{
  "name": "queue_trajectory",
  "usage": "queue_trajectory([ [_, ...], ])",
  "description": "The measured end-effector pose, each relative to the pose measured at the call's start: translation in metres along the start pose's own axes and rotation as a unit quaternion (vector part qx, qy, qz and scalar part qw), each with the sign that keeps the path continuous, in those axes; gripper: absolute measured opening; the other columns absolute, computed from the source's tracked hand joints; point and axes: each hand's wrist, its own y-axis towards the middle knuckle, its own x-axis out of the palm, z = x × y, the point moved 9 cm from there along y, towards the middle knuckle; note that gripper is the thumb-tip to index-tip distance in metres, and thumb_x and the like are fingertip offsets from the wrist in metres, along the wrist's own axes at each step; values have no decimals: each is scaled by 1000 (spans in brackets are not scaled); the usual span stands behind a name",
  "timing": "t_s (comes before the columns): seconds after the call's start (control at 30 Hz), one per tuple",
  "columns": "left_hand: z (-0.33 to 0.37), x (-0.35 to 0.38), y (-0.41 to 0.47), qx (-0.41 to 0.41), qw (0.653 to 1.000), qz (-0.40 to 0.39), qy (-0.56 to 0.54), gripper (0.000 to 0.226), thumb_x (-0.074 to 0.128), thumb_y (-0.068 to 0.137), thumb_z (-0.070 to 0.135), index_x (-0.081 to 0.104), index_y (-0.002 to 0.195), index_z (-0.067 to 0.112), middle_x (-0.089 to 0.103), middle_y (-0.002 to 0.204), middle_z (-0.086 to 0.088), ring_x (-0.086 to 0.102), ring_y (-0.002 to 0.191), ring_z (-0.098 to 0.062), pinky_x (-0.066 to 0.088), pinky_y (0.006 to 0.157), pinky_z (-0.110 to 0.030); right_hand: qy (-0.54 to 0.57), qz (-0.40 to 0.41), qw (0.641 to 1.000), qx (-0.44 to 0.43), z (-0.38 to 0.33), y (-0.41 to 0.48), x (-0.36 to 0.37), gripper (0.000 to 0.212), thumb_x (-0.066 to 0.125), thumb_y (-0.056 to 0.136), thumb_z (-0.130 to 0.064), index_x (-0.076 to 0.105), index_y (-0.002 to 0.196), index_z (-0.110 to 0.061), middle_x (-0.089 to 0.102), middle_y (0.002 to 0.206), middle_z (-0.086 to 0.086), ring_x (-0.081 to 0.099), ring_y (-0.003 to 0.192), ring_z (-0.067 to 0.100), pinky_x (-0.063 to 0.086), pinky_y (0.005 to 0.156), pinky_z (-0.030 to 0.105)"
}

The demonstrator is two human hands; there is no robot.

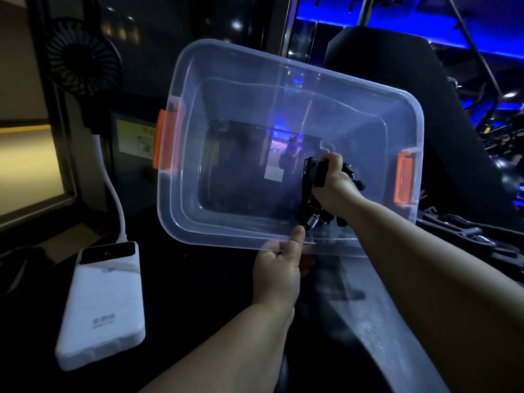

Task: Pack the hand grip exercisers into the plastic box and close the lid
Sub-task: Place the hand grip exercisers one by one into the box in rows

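A clear plastic box with orange latches on its two short ends is tilted up so its open side faces me. My left hand pinches its near rim, thumb on the edge. My right hand reaches inside the box, closed around black hand grip exercisers. A metal spring shows at their lower end, close to the box's near wall. How many exercisers are in the bunch I cannot tell. No lid is in view.
A white power bank lies at lower left, with a white cable running up to a small black fan. A dark padded seat stands behind the box. Black straps lie at the right.
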Motion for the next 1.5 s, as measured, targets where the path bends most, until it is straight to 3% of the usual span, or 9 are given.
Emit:
queue_trajectory([
  [0.13, -1, 0, 0, -6, 1000, 1, 4, 44, 66, 83, 44, 62, 92, 1, 73, 91, -16, 64, 70, -14, 51, 60, -23, -30, -4, 1000, 7, 2, 11, 9, 28, 46, 88, -13, 29, 104, -27, 43, 66, 0, 44, 54, 18, 34, 64, 34],
  [0.3, -2, -3, 0, -6, 1000, 13, 20, 43, 68, 80, 49, 63, 85, 7, 73, 82, -9, 65, 74, -18, 53, 72, -34, -94, 3, 996, 4, -4, 16, 8, 33, 52, 83, -9, 25, 97, -22, 46, 76, 1, 46, 64, 23, 35, 64, 34],
  [0.47, -4, -3, 2, -8, 1000, 6, 21, 42, 68, 79, 51, 64, 85, 9, 73, 83, -8, 68, 84, -25, 54, 76, -38, -187, 15, 982, -34, -19, 18, 5, 32, 63, 85, -12, 42, 109, -11, 51, 112, 18, 55, 102, 38, 37, 72, 36],
  [0.63, -2, -3, 2, 1, 1000, 6, 16, 41, 68, 80, 47, 62, 82, 6, 71, 76, -7, 65, 72, -19, 52, 69, -33, -331, 80, 940, -34, -26, 15, -2, 37, 57, 86, -21, 47, 120, -8, 46, 123, 17, 46, 114, 34, 43, 86, 39],
  [0.77, -1, -2, 1, 4, 1000, 4, 16, 44, 68, 80, 46, 63, 86, 3, 72, 78, -9, 65, 71, -17, 52, 68, -31, -386, 109, 915, -46, -25, 16, -4, 45, 55, 84, -28, 48, 125, -13, 39, 130, 12, 35, 121, 31, 36, 91, 40],
  [0.93, -2, -2, 0, -1, 1000, 4, 20, 45, 67, 78, 51, 64, 87, 6, 73, 79, -7, 67, 77, -19, 53, 70, -32, -429, 11, 874, -229, -42, 15, 28, 55, 50, 84, -24, 42, 137, -38, 30, 150, -5, 9, 143, 21, 7, 112, 51],
  [1.0, -3, -2, 1, -4, 1000, -1, 20, 49, 67, 73, 56, 64, 86, 9, 72, 77, -5, 68, 78, -20, 53, 69, -31, -504, -52, 819, -269, -39, 11, 48, 47, 51, 86, -39, 48, 133, -39, 34, 148, -10, 6, 144, 17, -5, 112, 57],
  [1.13, -4, -1, 2, 0, 1000, -5, 20, 65, 65, 58, 67, 65, 87, 9, 74, 81, -9, 70, 82, -25, 55, 74, -36, -575, -115, 770, -250, -22, 9, 64, 73, 51, 78, -71, 41, 140, -35, 26, 153, -5, -1, 146, 22, -11, 108, 64],
  [1.5, 0, -1, -1, 6, 1000, -3, 12, 50, 72, 71, 52, 65, 79, 3, 73, 73, -11, 70, 79, -30, 56, 72, -38, -574, -113, 781, -217, -24, 7, 57, 85, 55, 72, -75, 41, 141, -28, 32, 151, -5, 8, 146, 20, -10, 113, 60],
])
